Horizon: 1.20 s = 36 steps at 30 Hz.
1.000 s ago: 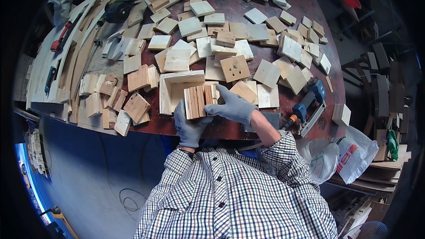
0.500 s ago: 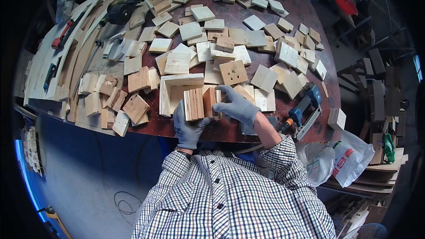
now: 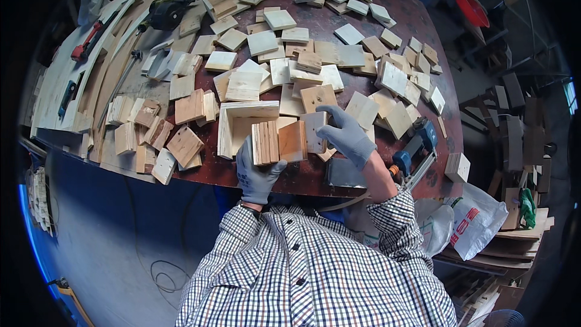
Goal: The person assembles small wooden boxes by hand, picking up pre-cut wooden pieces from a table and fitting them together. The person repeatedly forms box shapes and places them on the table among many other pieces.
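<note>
My left hand [image 3: 257, 175], in a grey glove, is closed around a stack of plywood blocks [image 3: 265, 143] turned edge-on. A reddish-brown wooden block [image 3: 293, 143] sits against the right side of that stack, its face toward me. My right hand [image 3: 348, 136], also gloved, grips the edge of a pale square wooden block [image 3: 313, 132] just to the right of the reddish one. Behind the stack stands an open box-like corner of pale plywood boards [image 3: 248, 111]. A square block with dark holes [image 3: 318, 97] lies beyond my right fingers.
Many loose square blocks [image 3: 261, 43] cover the dark red table [image 3: 399, 0]. A blue nail gun [image 3: 417, 145] lies at the right near a grey metal plate [image 3: 348, 173]. Long boards and a red-handled tool [image 3: 86, 42] are at the left. Plastic bags [image 3: 475, 218] hang off the right edge.
My right hand has moved right, drawing the pale block away from the stack. The reddish block's face now shows more fully. My left hand stays in place.
</note>
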{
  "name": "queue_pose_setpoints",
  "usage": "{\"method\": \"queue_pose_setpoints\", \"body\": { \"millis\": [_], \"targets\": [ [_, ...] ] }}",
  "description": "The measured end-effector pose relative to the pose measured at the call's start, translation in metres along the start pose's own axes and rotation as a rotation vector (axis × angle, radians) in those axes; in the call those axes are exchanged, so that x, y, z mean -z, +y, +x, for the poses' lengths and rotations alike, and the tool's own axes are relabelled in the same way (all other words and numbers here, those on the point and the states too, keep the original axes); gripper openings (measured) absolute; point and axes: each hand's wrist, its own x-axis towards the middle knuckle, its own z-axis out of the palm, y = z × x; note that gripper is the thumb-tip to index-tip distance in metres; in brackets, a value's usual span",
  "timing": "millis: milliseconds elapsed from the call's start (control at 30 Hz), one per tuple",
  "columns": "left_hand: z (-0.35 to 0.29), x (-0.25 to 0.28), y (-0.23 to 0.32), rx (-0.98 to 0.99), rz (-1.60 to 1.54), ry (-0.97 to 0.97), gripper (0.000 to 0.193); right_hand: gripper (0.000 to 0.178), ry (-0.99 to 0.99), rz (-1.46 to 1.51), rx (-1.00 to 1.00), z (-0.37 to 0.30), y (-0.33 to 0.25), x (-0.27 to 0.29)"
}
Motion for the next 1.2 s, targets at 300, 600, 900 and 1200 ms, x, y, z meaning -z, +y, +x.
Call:
{"method": "queue_pose_setpoints", "body": {
  "millis": [300, 600, 900, 1200],
  "targets": [
    [-0.003, 0.001, -0.002, 0.007, 0.008, -0.003, 0.109, 0.057, 0.260, -0.299, 0.265, -0.020, -0.038, 0.001],
    [-0.002, -0.002, 0.000, -0.044, 0.046, -0.033, 0.113, 0.060, -0.078, 0.210, 0.192, -0.007, -0.041, -0.035],
    [-0.007, 0.002, -0.004, 0.098, -0.095, 0.005, 0.114, 0.055, 0.061, -0.077, 0.115, 0.001, -0.025, -0.016],
    [-0.006, 0.003, 0.000, 0.125, -0.131, -0.015, 0.108, 0.050, 0.041, 0.042, 0.097, 0.002, -0.031, -0.018]
  ]
}}
